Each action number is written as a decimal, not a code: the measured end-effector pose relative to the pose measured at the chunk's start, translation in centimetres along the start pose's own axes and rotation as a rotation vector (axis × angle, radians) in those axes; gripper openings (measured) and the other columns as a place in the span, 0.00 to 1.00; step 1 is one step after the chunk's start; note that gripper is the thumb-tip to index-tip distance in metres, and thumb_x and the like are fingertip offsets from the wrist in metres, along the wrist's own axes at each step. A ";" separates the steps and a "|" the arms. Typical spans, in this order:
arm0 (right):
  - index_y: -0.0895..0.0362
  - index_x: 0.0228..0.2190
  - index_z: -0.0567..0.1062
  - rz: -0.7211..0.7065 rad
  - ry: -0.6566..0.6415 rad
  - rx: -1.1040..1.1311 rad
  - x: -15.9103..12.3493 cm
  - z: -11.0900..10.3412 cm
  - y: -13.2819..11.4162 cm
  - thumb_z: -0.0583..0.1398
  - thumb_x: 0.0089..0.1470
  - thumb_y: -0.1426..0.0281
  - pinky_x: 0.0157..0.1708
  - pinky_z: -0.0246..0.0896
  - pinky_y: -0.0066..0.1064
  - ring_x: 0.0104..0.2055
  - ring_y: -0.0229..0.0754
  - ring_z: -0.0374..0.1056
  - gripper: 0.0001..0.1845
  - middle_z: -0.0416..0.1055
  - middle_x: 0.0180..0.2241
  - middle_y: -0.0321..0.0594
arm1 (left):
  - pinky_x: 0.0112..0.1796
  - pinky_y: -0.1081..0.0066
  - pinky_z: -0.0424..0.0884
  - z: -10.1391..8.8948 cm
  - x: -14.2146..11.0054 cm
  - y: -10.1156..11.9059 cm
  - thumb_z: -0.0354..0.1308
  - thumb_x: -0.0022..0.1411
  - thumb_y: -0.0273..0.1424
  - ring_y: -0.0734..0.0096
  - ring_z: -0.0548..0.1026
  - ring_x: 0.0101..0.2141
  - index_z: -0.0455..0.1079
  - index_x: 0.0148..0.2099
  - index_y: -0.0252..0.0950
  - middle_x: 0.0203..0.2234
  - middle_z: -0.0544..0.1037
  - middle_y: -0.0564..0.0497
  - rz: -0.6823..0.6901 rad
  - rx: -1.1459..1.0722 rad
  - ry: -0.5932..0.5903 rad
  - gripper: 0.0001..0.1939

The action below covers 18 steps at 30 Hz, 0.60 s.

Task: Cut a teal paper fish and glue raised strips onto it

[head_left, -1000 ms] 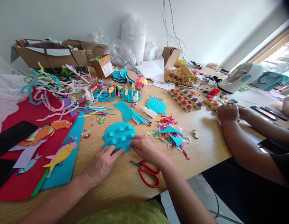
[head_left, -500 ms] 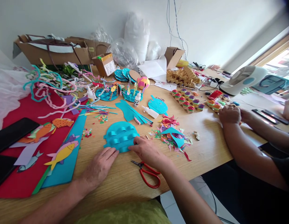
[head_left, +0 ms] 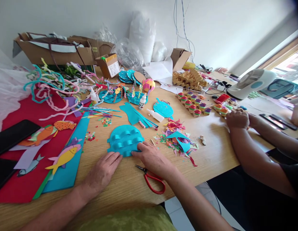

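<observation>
A blue round craft-paper disc [head_left: 123, 138] with rows of raised, looped strips lies flat on the table in front of me. My left hand [head_left: 104, 168] rests palm down with fingers stretched out, its fingertips on the disc's lower left edge. At the lower right edge my right hand [head_left: 152, 158] has thumb and fingers closed on the rim, by the end of the lowest strip. Red-handled scissors [head_left: 155, 184] lie below my right hand, partly covered by the wrist. Blue paper offcuts [head_left: 133, 115] lie just beyond the disc.
Paper scraps [head_left: 179, 138] are heaped to the right, with a white glue bottle [head_left: 155, 115] behind. Another bottle [head_left: 142, 102] stands upright. Red sheets [head_left: 16, 179] and paper fish [head_left: 63, 157] lie left. A co-worker's hands [head_left: 237, 120] are at the right, near painted egg-carton cups [head_left: 193, 102].
Both hands keep nearly the same place on the disc; my right fingers have shifted very slightly. The view has moved a little.
</observation>
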State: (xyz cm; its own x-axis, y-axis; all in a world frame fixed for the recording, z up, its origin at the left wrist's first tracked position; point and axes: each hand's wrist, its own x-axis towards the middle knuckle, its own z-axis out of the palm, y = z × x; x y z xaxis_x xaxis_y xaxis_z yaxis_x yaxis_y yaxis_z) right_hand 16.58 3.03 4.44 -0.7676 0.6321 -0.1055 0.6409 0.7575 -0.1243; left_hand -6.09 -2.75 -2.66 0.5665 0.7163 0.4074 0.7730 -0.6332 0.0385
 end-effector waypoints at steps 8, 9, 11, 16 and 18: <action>0.49 0.44 0.74 -0.017 -0.014 0.003 0.1 -0.1 0.0 0.54 0.59 0.73 0.32 0.50 0.30 0.38 0.43 0.59 0.13 0.65 0.36 0.41 | 0.45 0.65 0.72 0.4 -0.2 -0.1 0.39 0.65 0.19 0.64 0.73 0.43 0.71 0.50 0.33 0.42 0.77 0.44 0.017 0.036 0.028 0.22; 0.49 0.43 0.74 -0.014 -0.011 0.012 0.1 -0.1 0.1 0.54 0.59 0.73 0.32 0.50 0.30 0.38 0.43 0.60 0.13 0.65 0.36 0.41 | 0.45 0.65 0.72 0.4 -0.2 -0.1 0.39 0.65 0.19 0.64 0.73 0.43 0.71 0.50 0.33 0.42 0.77 0.44 0.019 0.045 0.029 0.22; 0.49 0.42 0.74 0.001 -0.012 0.027 0.2 -0.1 0.3 0.54 0.60 0.74 0.32 0.50 0.30 0.38 0.43 0.60 0.13 0.66 0.36 0.41 | 0.45 0.65 0.72 0.5 -0.2 0.0 0.39 0.65 0.19 0.64 0.73 0.43 0.71 0.50 0.33 0.42 0.77 0.44 0.020 0.051 0.032 0.22; 0.51 0.38 0.76 0.019 -0.052 0.042 0.5 -0.8 0.4 0.54 0.57 0.78 0.32 0.50 0.30 0.39 0.44 0.61 0.14 0.68 0.39 0.42 | 0.45 0.65 0.72 0.4 -0.2 0.0 0.40 0.64 0.18 0.63 0.73 0.43 0.71 0.50 0.32 0.42 0.77 0.44 0.032 0.044 0.046 0.21; 0.52 0.37 0.76 0.015 -0.068 0.046 0.6 -1.1 0.3 0.55 0.56 0.79 0.32 0.51 0.30 0.39 0.44 0.61 0.13 0.68 0.39 0.42 | 0.45 0.65 0.72 0.3 -0.2 0.0 0.39 0.64 0.18 0.63 0.73 0.43 0.71 0.50 0.32 0.42 0.77 0.44 0.028 0.041 0.043 0.21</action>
State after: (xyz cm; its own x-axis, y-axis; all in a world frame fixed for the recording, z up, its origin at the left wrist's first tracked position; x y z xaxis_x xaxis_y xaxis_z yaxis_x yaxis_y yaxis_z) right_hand 16.26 3.80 5.40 -0.7569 0.6297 -0.1747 0.6531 0.7386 -0.1674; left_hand -6.08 -2.81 -2.96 0.5762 0.6847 0.4463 0.7684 -0.6398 -0.0105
